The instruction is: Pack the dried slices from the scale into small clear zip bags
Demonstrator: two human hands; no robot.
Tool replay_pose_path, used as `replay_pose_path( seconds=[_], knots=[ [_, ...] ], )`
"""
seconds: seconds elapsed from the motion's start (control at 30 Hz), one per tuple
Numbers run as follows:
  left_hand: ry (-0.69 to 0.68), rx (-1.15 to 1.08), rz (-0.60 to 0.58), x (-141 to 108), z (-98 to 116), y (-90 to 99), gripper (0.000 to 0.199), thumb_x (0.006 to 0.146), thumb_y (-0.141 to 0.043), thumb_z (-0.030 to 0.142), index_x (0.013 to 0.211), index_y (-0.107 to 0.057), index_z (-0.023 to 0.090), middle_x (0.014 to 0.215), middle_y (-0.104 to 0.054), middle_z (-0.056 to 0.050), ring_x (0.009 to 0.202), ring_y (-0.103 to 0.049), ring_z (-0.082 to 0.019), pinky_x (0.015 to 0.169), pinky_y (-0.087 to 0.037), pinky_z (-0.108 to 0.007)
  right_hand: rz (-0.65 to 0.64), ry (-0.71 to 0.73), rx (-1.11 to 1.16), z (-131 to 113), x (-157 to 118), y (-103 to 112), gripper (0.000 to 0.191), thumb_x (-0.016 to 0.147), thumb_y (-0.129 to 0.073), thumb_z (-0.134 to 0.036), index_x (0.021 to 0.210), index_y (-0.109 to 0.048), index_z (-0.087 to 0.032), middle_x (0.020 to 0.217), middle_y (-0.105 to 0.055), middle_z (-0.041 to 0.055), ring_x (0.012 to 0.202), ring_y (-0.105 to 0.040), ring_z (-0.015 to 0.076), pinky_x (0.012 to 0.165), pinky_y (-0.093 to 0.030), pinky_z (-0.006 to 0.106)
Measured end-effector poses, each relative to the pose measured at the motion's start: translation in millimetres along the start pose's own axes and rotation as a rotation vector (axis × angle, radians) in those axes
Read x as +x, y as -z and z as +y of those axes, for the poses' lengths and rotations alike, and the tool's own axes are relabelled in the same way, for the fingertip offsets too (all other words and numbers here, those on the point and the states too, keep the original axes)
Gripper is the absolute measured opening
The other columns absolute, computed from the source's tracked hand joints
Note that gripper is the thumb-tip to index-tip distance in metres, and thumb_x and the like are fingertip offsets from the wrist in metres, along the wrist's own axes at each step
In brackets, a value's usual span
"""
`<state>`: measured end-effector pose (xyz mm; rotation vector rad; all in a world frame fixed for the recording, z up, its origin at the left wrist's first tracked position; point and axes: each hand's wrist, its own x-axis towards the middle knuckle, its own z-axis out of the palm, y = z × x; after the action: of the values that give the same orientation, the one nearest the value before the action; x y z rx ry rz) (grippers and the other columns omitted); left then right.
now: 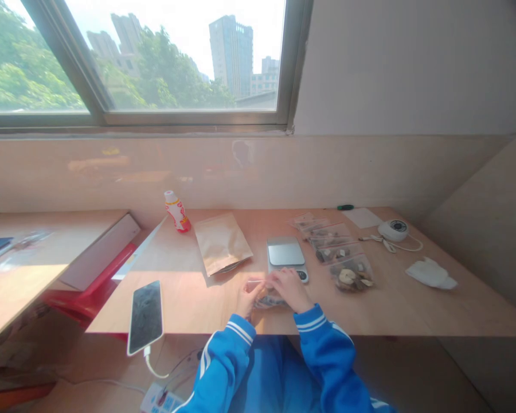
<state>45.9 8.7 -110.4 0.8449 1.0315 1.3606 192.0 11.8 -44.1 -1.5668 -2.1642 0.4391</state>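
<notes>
A clear plastic bag of dried slices (269, 300) is lying crosswise between the left hand (248, 298) and right hand (288, 288), their fingers (278, 280) gripping its upper edge, the right hand nearer the silver digital scale (285, 252).

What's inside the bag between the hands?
The clear plastic bag shows dark pieces, too blurred to identify, near its lower edge. The left hand and right hand cover its upper part, so anything there is hidden.

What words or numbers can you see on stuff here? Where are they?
Bottle: red print, too blurred to read.
Scale: marks by its buttons, too small to read.
White block: printed label, too blurred to read.
Nothing here can be read.
</notes>
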Motion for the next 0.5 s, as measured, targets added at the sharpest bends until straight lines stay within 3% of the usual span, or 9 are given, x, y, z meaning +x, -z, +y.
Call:
replay_pose_path(
  seconds=[0.07, 0.2, 0.5],
  knots=[
    [0.006, -0.002, -0.011, -0.4, 0.5, 0.0, 0.032, 0.061, -0.078, 0.037, 0.08, -0.069, 0.012, 0.082, -0.072, -0.008, 0.084, -0.067, -0.023, 0.081, -0.051, -0.036, -0.01, 0.002, 0.07, 1.2, -2.0, 4.9, 0.016, 0.088, -0.055, -0.032, 0.095, -0.066, -0.023, 0.085, -0.067, 0.0027, 0.086, -0.058, 0.0203, 0.083, -0.036, 0.033],
    [0.009, 0.009, -0.007, -1.9, 2.6, 0.0, 0.031, 0.06, -0.079, 0.036, 0.078, -0.069, 0.012, 0.081, -0.072, -0.008, 0.083, -0.067, -0.022, 0.08, -0.052, -0.034, 0.04, 0.017, 0.116, -1.2, -4.1, 10.0, 0.012, 0.087, -0.056, -0.025, 0.082, -0.066, -0.021, 0.088, -0.067, 0.0023, 0.088, -0.058, 0.0201, 0.081, -0.037, 0.032],
    [-0.005, 0.049, 0.027, -2.1, 4.5, -0.6, 0.03, 0.059, -0.08, 0.036, 0.074, -0.071, 0.012, 0.078, -0.072, -0.008, 0.081, -0.067, -0.022, 0.08, -0.051, -0.034, 0.155, 0.019, -0.05, -8.7, -1.6, -4.3, 0.02, 0.087, -0.051, -0.011, 0.072, -0.062, -0.019, 0.077, -0.065, 0.0018, 0.08, -0.055, 0.02, 0.076, -0.033, 0.032]
  ],
)
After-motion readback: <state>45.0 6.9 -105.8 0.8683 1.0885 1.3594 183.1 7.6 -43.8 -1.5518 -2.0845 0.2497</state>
